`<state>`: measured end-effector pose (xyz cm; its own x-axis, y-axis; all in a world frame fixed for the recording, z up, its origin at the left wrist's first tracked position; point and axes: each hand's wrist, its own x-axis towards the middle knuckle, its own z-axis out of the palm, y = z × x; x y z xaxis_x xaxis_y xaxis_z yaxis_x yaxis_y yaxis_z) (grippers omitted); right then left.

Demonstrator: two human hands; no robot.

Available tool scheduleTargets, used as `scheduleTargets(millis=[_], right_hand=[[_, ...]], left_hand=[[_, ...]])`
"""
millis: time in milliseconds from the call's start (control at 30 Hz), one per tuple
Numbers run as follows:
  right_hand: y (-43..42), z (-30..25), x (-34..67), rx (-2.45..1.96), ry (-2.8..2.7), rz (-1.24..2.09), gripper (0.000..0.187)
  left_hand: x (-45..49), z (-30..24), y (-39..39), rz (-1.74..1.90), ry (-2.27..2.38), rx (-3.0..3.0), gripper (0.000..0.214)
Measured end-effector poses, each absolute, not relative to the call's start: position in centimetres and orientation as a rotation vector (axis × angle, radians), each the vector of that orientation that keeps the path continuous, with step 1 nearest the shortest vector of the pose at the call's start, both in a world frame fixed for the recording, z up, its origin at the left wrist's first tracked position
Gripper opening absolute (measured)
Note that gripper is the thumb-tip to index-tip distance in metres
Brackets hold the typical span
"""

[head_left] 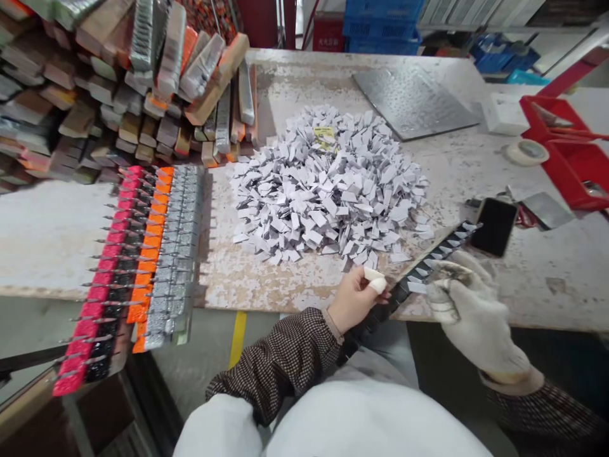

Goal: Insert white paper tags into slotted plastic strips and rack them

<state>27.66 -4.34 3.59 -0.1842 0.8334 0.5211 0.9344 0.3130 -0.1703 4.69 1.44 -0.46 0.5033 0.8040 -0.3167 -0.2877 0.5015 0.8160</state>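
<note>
Slanting across the near edge of the worktable (451,171), a dark strip (402,291) with white tabs along it runs from the person's lap up toward a black phone (495,226), its far tip meeting the phone's edge from where I stand. The left hand (354,297), with white covers on thumb and fingertip, is curled in against the strip's side; I can't tell whether it pinches anything. The right hand (476,311), in a white glove, has its fingers bent close beside the tabs, and I can't make out what, if anything, is between them.

Just beyond the strip, a broad heap of white pieces (328,190) takes up the middle of the table, a yellow label (324,136) lying on top. Behind it rests a grey metal sheet (413,101). Past the phone, a tape roll (527,152) sits near two red bins (573,174), crowding the right side.

Over on the left, a tall stack of bars (114,108) fills the far corner. In front of it, pink, black, orange and silver bars (178,235) lie side by side, thin spikes poking out, their near ends jutting past the table edge
</note>
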Motion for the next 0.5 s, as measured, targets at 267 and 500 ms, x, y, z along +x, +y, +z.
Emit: scheduleTargets(millis=[267,500], right_hand=[[-4.2,3.2,27.4,-1.597,-2.355,-0.549,0.016],[-3.2,4.7,26.9,-1.605,-2.525,-0.503,0.018]], left_hand=[[1.6,-1.8,-0.1,0.684,1.031,1.652,0.022],[2.3,-1.5,-0.8,0.455,0.941,2.057,0.020]])
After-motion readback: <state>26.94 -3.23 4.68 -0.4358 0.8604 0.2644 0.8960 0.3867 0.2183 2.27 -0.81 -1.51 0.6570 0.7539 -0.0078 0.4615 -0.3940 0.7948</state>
